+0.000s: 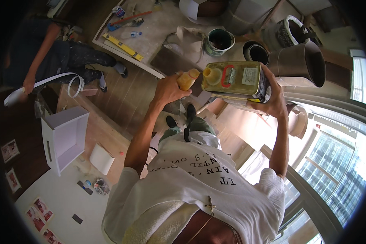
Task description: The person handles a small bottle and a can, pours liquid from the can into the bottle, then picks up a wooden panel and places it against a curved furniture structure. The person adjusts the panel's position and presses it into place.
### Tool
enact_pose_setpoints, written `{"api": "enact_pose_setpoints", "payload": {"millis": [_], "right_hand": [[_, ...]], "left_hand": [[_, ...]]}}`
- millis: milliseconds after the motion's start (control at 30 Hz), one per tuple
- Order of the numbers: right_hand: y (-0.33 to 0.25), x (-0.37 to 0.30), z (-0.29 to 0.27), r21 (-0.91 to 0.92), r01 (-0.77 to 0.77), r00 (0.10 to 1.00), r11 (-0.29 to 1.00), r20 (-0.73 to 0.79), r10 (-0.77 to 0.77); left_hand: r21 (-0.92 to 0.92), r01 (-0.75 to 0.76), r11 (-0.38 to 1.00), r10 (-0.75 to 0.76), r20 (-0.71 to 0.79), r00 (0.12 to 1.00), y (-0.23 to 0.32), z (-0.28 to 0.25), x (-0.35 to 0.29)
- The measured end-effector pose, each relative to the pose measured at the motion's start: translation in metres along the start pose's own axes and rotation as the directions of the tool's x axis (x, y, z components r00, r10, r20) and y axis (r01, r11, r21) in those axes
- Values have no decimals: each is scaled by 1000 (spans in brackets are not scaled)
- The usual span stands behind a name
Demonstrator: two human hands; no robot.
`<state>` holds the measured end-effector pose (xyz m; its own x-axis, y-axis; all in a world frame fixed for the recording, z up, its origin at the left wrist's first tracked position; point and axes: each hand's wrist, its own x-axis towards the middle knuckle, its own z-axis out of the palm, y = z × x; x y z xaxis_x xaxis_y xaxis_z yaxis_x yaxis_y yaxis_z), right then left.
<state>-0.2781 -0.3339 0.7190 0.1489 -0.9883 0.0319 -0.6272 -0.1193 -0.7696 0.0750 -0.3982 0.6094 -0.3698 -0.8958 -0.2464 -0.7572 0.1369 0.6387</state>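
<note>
A rectangular metal can (242, 87), with a red handle on its yellowish top, is held up and tilted in my right hand (275, 97). My fingers wrap round its far end. In my left hand (169, 90) is a small clear plastic bottle (186, 81) with amber-coloured contents, gripped with the fingers closed about it. The bottle's mouth points toward the can's yellow spout (208, 72), close to it. I cannot make out whether liquid runs between them. Both things hang in front of my body, above the floor.
A worktop (154, 30) ahead bears a yellow spirit level (123, 46), a small water bottle (132, 35) and tools. A bucket (216, 51) and large brown rolls (295, 63) stand beyond the can. At left, another person (36, 61) holds a white strip near a white drawer (55, 142).
</note>
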Motion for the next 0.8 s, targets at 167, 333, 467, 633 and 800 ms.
{"api": "enact_pose_setpoints", "payload": {"millis": [167,333,467,633,800], "right_hand": [[21,-10,12,-44,-76,997,996,-9,76],[122,-11,46,93,-163,979,982,-111,173],[228,0,93,120,-316,909,941,-245,336],[313,44,161,-84,-301,921,950,-282,267],[401,50,184,-191,-187,957,964,-259,135]], "left_hand": [[-84,-98,992,95,-36,995,25,-9,2],[-396,-282,874,182,-270,945,44,-63,-8],[-319,-327,890,170,-432,886,29,-134,-25],[-405,-89,910,-180,-580,795,-24,-172,-84],[-485,63,872,-318,-462,828,-40,-148,-88]]}}
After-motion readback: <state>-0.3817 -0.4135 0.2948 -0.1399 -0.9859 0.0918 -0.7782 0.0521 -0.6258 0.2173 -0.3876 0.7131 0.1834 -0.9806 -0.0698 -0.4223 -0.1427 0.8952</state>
